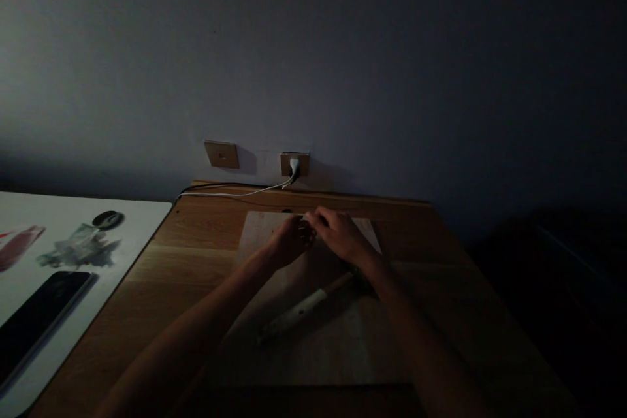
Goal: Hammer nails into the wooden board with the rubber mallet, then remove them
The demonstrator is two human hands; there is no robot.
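Note:
Over the far part of a pale wooden board, my left hand and my right hand meet, their fingertips close together. Both hands are closed, fingers curled in a pinch. Whatever lies between the fingers is too small and dark to make out. Below my wrists, a tool that looks like a hammer rests slantwise on the board. Its light grip points toward the near left, and its dark head end is partly hidden by my right forearm. Neither hand touches it.
The board lies on a wooden table against the wall. A white plug with cables sits in a wall socket. On the white table at left are a dark phone-like slab, a crumpled clear bag and a round black object.

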